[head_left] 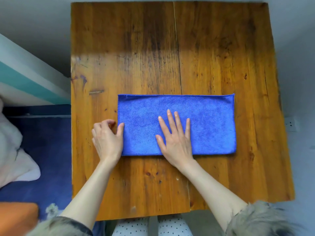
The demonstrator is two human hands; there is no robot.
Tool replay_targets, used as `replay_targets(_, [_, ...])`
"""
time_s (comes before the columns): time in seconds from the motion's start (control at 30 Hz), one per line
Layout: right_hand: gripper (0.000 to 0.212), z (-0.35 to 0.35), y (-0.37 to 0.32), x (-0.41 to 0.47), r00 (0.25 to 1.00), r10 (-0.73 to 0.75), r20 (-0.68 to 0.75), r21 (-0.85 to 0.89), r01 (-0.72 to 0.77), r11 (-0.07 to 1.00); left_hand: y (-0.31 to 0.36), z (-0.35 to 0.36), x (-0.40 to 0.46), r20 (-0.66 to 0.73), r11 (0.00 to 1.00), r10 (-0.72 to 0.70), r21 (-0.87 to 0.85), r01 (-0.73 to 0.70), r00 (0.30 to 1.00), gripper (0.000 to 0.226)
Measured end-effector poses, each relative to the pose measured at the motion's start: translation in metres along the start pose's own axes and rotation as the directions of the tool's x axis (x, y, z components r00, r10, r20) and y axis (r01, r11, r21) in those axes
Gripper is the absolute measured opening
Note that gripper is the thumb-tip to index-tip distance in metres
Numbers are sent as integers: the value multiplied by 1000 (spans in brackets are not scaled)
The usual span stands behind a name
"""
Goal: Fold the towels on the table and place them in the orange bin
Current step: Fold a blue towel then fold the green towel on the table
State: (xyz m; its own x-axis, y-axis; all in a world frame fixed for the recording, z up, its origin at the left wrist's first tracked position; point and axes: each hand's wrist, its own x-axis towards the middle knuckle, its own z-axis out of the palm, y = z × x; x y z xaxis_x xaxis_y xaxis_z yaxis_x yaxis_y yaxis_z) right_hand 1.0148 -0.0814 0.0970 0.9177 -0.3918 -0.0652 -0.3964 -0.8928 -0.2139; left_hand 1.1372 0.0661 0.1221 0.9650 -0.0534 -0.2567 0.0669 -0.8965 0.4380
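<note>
Orange bin (17,217) off the tabletop's (136,48) near left corner; contents not visible. Blue towel (211,123), folded to a long strip, lies toward the near edge. Right hand (175,138) flat on it, fingers spread. Left hand (106,137) pinches the towel's left edge. Pale cloth (12,147) further left.

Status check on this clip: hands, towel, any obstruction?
Left hand pinches the blue towel at its left edge. Right hand flat on it. Towel folded lengthwise on table. Nothing obstructing.
</note>
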Motion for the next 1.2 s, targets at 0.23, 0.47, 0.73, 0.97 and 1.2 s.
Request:
replay_targets(0.23, [58,9,-4,-1,998,27,63,-75,-22,997,11,-2,11,116,997,-61,47,56,991,27])
replay_targets(0.47, [60,0,-14,8,997,55,56,-77,-50,996,17,-17,15,137,995,87,-49,-81,987,17])
replay_targets(0.73, [77,-4,-34,44,962,170,213,-87,-154,984,10,-54,67,467,868,-62,-411,279,882,24])
replay_targets(0.97, [64,-33,-29,49,941,131,311,156,-186,970,19,-70,62,680,783,-55,-426,454,731,35])
replay_targets(1.2, [44,-66,10,14,955,275,111,504,-292,812,58,-85,29,591,805,28,-491,333,806,36])
